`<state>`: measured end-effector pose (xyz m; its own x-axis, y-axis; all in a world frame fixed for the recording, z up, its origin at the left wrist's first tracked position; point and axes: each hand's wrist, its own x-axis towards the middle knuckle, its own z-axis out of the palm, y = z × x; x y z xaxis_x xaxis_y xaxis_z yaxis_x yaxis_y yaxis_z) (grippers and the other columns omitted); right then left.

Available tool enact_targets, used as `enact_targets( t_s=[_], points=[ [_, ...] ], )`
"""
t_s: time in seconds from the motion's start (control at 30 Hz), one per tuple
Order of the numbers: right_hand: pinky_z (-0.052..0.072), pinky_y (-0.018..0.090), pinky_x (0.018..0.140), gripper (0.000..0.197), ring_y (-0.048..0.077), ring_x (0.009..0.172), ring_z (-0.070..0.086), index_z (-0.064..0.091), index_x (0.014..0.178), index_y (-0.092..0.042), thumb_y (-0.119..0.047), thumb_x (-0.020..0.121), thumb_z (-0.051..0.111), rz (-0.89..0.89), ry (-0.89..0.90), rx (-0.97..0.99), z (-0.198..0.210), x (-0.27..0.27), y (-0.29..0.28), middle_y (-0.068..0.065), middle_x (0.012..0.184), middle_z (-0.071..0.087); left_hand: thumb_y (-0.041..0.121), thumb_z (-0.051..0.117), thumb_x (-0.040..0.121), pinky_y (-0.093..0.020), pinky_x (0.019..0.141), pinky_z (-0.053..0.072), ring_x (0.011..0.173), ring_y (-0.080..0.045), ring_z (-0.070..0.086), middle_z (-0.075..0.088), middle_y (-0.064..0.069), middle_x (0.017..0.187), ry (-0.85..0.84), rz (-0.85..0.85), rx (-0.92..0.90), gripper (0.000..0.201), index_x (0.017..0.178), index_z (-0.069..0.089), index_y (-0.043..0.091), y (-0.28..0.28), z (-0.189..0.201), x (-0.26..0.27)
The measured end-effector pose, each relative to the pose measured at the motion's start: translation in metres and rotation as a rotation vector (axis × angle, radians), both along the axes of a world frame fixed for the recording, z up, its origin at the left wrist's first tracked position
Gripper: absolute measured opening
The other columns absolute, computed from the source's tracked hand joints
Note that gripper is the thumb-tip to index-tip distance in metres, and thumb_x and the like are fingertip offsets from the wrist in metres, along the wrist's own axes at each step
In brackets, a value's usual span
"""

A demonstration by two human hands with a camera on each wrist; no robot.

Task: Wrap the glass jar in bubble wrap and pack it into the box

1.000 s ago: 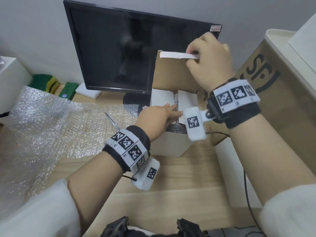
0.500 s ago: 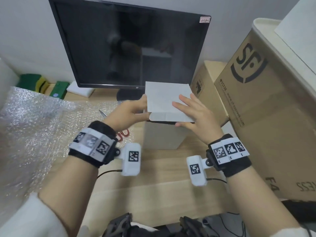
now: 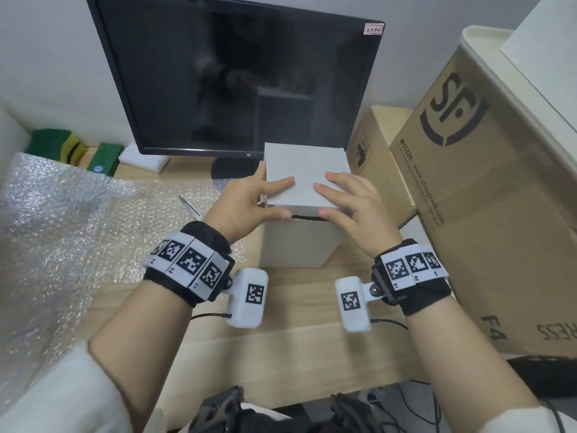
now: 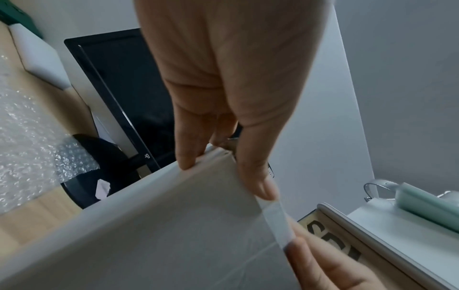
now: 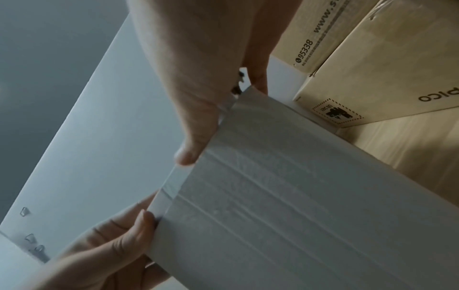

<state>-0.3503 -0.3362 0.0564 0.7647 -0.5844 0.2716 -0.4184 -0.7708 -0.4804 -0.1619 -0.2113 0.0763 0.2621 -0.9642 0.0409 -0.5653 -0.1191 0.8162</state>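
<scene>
A white box (image 3: 299,245) stands on the wooden desk in front of the monitor, its lid (image 3: 304,164) folded down flat over the top. My left hand (image 3: 281,198) holds the lid's front-left corner, with fingers on top and thumb against the front flap. My right hand (image 3: 323,200) holds the front-right corner the same way. In the left wrist view my left hand (image 4: 223,157) grips the lid's edge (image 4: 174,225). In the right wrist view my right hand (image 5: 211,125) pinches the flap of the box (image 5: 298,196). No glass jar shows in any view.
A large sheet of bubble wrap (image 3: 62,229) covers the desk to the left, with scissors (image 3: 190,207) lying on it. A dark monitor (image 3: 234,73) stands just behind the box. Brown cardboard cartons (image 3: 484,182) crowd the right side. Green sponges (image 3: 56,145) sit at the back left.
A second ago my right hand held the lid upright while my left hand reached into the open box. The lid has come down, and both hands now hold its front edge.
</scene>
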Motion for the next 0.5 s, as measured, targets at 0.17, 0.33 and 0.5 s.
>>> enact_targets(
  t_s=[0.17,0.33,0.5],
  points=[
    [0.012,0.028,0.113,0.060,0.013,0.142,0.013,0.040,0.137,-0.031,-0.062,0.091,0.018,0.051,0.009,-0.017,-0.018,-0.006,0.007,-0.013,0.149,0.025,0.028,0.062,0.085,-0.022,0.110,0.015,0.144,-0.004,0.004,0.019,-0.008,0.154,0.180,-0.037,0.118,0.040,0.124,0.057,0.028,0.001,-0.008,0.001],
    [0.019,0.035,0.107,0.060,0.020,0.142,0.021,0.047,0.134,-0.032,-0.063,0.089,0.023,0.050,0.035,-0.147,-0.022,-0.004,0.002,-0.010,0.148,0.030,0.020,0.060,0.088,-0.029,0.118,0.005,0.143,-0.002,0.006,0.037,-0.010,0.147,0.392,0.000,0.079,0.035,0.121,0.057,0.027,0.001,-0.012,-0.003],
    [0.035,0.034,0.108,0.043,0.027,0.128,0.045,0.064,0.118,-0.017,-0.042,0.096,0.039,-0.005,-0.221,-0.262,-0.038,0.002,0.011,0.003,0.129,0.059,0.017,0.064,0.084,-0.046,0.118,0.009,0.145,-0.019,0.010,0.033,-0.006,0.150,0.353,0.004,0.142,0.046,0.129,0.053,0.023,0.007,-0.004,-0.006]
  ],
)
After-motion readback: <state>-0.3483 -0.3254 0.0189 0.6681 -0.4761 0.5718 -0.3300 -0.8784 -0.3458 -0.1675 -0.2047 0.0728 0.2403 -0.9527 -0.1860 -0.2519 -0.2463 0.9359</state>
